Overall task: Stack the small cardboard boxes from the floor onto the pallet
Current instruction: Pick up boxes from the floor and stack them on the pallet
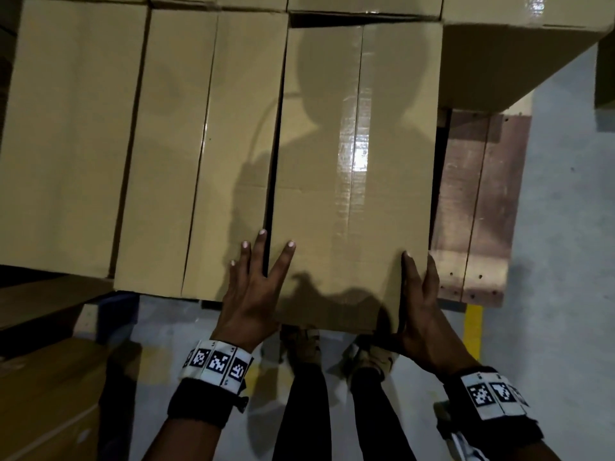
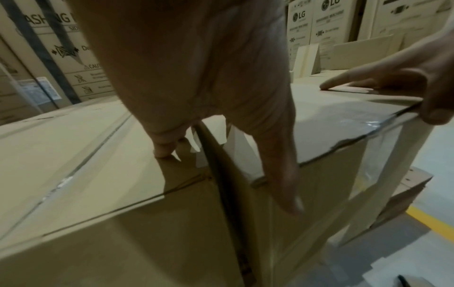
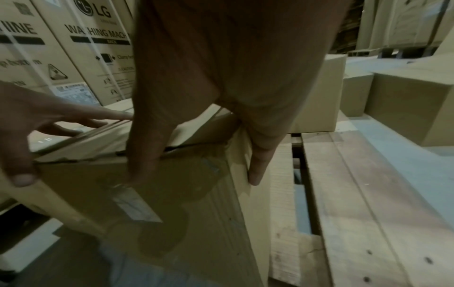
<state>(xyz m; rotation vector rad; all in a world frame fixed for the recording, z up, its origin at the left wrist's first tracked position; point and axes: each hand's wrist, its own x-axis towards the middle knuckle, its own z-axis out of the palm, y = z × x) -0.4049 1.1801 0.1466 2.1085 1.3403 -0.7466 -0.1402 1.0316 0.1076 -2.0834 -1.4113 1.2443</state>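
A warehouse or goods store: tall printed cardboard cartons [image 3: 81, 48] marked LG and washing machine stand in rows behind, plain brown cardboard boxes [image 1: 203, 151] sit packed on a bare wooden slatted pallet [image 3: 356, 203], and the smooth grey concrete floor [image 1: 565, 244] carries a painted yellow line [image 1: 472, 331].

Boxes on pallet, side by side.
Rightmost box [image 1: 352, 168] is set beside neighbouring box [image 1: 206, 154]; bare pallet [image 1: 472, 207] is exposed at right.
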